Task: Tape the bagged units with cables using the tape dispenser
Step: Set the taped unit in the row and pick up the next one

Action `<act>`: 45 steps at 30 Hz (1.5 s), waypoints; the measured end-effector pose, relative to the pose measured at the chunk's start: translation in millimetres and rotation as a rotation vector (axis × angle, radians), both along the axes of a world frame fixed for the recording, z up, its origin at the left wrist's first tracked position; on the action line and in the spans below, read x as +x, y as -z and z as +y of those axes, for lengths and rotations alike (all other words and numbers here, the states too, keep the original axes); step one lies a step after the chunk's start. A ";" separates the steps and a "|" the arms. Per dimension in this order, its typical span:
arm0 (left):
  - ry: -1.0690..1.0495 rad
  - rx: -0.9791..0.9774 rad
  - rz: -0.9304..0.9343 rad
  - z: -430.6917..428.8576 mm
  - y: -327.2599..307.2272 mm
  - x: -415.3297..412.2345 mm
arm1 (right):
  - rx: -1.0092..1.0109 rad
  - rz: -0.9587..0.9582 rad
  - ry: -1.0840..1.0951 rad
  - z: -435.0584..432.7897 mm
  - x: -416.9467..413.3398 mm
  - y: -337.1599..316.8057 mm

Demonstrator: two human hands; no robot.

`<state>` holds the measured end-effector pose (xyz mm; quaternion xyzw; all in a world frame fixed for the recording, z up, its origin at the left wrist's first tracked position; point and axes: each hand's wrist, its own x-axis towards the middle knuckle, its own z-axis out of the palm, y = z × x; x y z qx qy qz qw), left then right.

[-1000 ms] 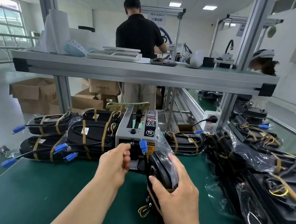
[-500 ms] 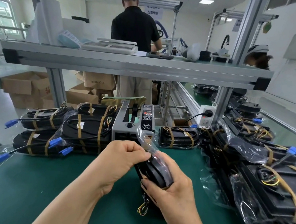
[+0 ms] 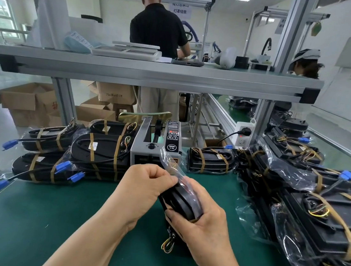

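green mat covered the bench nearest the camera; over it the right hand wrapped its fingers round the lower part of a black bagged unit held on edge, with coloured wires dangling below; the left hand was curled at the unit's upper end, thumb and fingers pinching the clear bag there; just behind stood the grey tape dispenser; taped units lay stacked to its left, a single taped unit lay beside its right, and a bagged pile ran along the right edge; beyond an aluminium shelf, a person in a black shirt faced away.
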<state>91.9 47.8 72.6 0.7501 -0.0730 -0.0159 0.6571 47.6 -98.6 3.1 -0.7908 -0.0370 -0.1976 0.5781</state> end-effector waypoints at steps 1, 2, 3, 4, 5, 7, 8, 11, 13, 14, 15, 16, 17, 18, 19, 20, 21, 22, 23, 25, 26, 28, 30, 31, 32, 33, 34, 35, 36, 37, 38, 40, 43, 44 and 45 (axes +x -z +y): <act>-0.011 0.011 -0.012 -0.6 0.8 -0.4 | 0.001 0.000 -0.001 0.3 -0.1 0.0; -0.022 0.022 -0.022 -1.2 1.8 -0.6 | 0.001 0.001 -0.002 0.4 -0.3 0.1; -0.034 0.026 -0.029 -1.8 2.9 -1.0 | -0.001 0.004 -0.003 0.5 -0.6 0.2; -0.046 0.024 -0.036 -2.7 3.8 -1.5 | -0.002 0.007 -0.002 0.4 -0.8 0.0; -0.060 0.025 -0.045 -3.3 4.8 -1.8 | -0.002 0.011 -0.003 0.2 -1.1 0.0; -0.083 0.042 -0.059 -4.6 6.0 -2.3 | -0.004 0.017 -0.007 -0.4 -1.2 0.1; -0.088 0.050 -0.063 -5.1 6.2 -2.6 | -0.006 0.019 -0.006 -0.7 -1.2 0.3; -0.096 0.061 -0.065 -4.7 6.9 -2.4 | -0.010 0.019 -0.003 -0.6 -1.1 0.5; -0.088 0.077 -0.065 -3.7 6.6 -3.2 | -0.016 0.014 -0.002 -0.5 -1.3 0.6; -0.090 0.089 -0.065 -3.3 6.8 -3.7 | -0.015 0.013 -0.005 -0.5 -1.4 0.6; -0.098 0.099 -0.064 -3.1 7.1 -4.1 | -0.014 0.013 -0.008 -0.4 -1.4 0.6; -0.114 0.104 -0.058 -3.3 7.6 -4.5 | -0.014 0.012 -0.009 -0.4 -1.6 0.5; -0.137 0.104 -0.047 -3.9 8.4 -4.6 | -0.013 0.009 -0.009 -0.2 -1.4 0.5; -0.158 0.099 -0.031 -4.7 9.4 -5.3 | -0.014 0.005 -0.009 -0.2 -1.2 0.4; -0.172 0.083 -0.012 -5.8 10.9 -6.3 | -0.016 0.002 -0.007 -0.1 -1.1 0.2; -0.175 0.061 0.004 -7.1 12.7 -7.3 | -0.018 0.000 -0.006 -0.3 -1.1 0.2; -0.172 0.048 0.009 -8.6 13.8 -8.1 | -0.018 0.000 -0.007 -0.6 -1.0 0.2; -0.169 0.048 0.007 -9.7 14.5 -8.8 | -0.021 0.002 -0.010 -1.0 -0.9 0.4; -0.170 0.047 0.003 -10.4 14.9 -8.5 | -0.027 0.002 -0.014 -1.2 -0.8 0.6; -0.193 -0.010 0.010 -11.3 16.3 -4.6 | -0.041 -0.003 -0.014 -1.3 -0.7 1.0; -0.203 -0.050 0.027 -11.7 17.0 -2.0 | -0.045 -0.006 -0.017 -1.4 -0.6 1.0; -0.213 -0.102 0.058 -12.4 19.0 2.0 | -0.039 -0.003 -0.033 -1.2 -0.1 1.0; -0.214 -0.123 0.053 -13.7 21.5 3.2 | -0.026 -0.006 -0.039 -1.5 0.5 1.3; -0.208 -0.124 0.049 -14.3 22.8 2.6 | -0.020 -0.011 -0.039 -1.7 0.7 1.8; -0.200 -0.120 0.047 -14.9 24.0 1.0 | -0.015 -0.015 -0.039 -1.6 1.1 2.3; -0.188 -0.117 0.046 -15.4 24.8 -1.1 | -0.006 -0.017 -0.038 -1.5 1.3 3.0; -0.177 -0.119 0.045 -16.0 25.8 -3.4 | 0.011 -0.014 -0.041 -1.4 1.7 3.5; -0.171 -0.124 0.046 -16.0 26.7 -5.4 | 0.026 -0.010 -0.047 -1.4 1.8 4.2; -0.167 -0.134 0.048 -16.1 27.4 -6.9 | 0.033 -0.011 -0.054 -1.2 2.1 4.6; -0.161 -0.143 0.050 -15.5 28.1 -8.0 | 0.031 -0.015 -0.059 -1.0 2.1 5.2; -0.148 -0.150 0.054 -14.2 29.0 -9.0 | 0.030 -0.019 -0.062 -0.7 1.9 5.4; -0.101 -0.185 0.082 -9.4 31.1 -11.1 | 0.044 -0.025 -0.071 -0.5 1.4 4.0; -0.051 -0.225 0.080 4.6 41.5 -13.4 | 0.072 -0.038 -0.112 -4.2 -0.3 -2.1; -0.095 -0.182 0.045 10.5 46.8 -12.8 | 0.105 -0.041 -0.129 -7.0 -1.6 -5.2; -0.145 -0.103 0.005 17.7 52.2 -10.9 | 0.162 -0.043 -0.149 -10.0 -3.3 -7.9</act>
